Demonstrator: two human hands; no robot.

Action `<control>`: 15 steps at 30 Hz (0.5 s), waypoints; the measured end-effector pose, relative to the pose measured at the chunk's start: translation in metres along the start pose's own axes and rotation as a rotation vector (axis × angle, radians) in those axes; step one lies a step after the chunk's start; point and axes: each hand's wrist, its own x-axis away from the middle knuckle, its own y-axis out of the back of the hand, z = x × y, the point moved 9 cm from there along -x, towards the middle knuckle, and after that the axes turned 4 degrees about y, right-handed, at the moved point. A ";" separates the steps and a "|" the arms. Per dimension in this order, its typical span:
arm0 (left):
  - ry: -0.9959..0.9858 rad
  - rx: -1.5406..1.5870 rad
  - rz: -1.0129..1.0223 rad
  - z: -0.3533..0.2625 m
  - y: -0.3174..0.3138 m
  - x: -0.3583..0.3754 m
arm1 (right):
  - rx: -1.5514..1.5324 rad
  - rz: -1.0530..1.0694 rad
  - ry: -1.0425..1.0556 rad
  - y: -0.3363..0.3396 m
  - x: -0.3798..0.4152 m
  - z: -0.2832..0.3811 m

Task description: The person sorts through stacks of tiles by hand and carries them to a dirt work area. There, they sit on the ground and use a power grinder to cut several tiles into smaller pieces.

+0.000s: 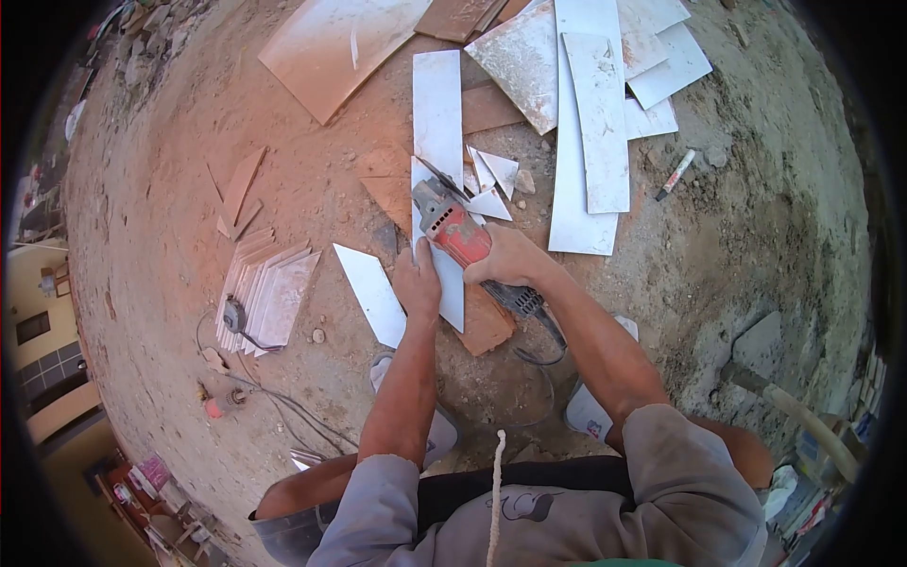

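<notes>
My right hand (510, 257) wraps round the body of a red and grey angle grinder (459, 236). Its disc (441, 178) lies across a long white tile strip (452, 293), near the strip's far end. On the strip's left edge, my left hand (416, 282) is closed, just beside the grinder head; its fingertips are partly hidden. Beneath the strip shows a reddish-brown tile (487, 321). Beyond the disc another white strip (436, 104) points away from me. A slant-ended white piece (370, 293) lies left of my left hand. White triangular offcuts (491, 180) sit right of the disc.
Stacked cut tiles (269, 288) lie at left, with a small round grey tool (234, 317) on them. Cables (293, 406) run across the dirt. Large white tiles (595, 123) and a marker (675, 175) lie at right. A shovel (756, 354) rests near my right knee.
</notes>
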 end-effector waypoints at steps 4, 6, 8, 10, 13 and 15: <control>-0.002 -0.006 -0.020 -0.002 0.001 0.001 | -0.045 -0.025 0.007 -0.001 0.013 -0.006; 0.008 -0.044 -0.004 -0.001 0.002 0.001 | -0.048 -0.036 0.009 0.001 0.024 -0.006; 0.021 -0.072 0.003 -0.004 0.004 0.002 | -0.051 -0.020 -0.019 0.006 0.035 -0.005; 0.030 0.052 -0.072 -0.009 0.014 0.008 | -0.102 -0.040 0.022 0.020 0.049 0.003; -0.106 -0.198 -0.131 -0.025 0.018 0.020 | -0.235 -0.144 0.076 0.049 0.076 0.011; -0.166 -0.299 -0.131 -0.041 0.014 0.040 | -0.359 -0.209 0.073 0.069 0.088 0.010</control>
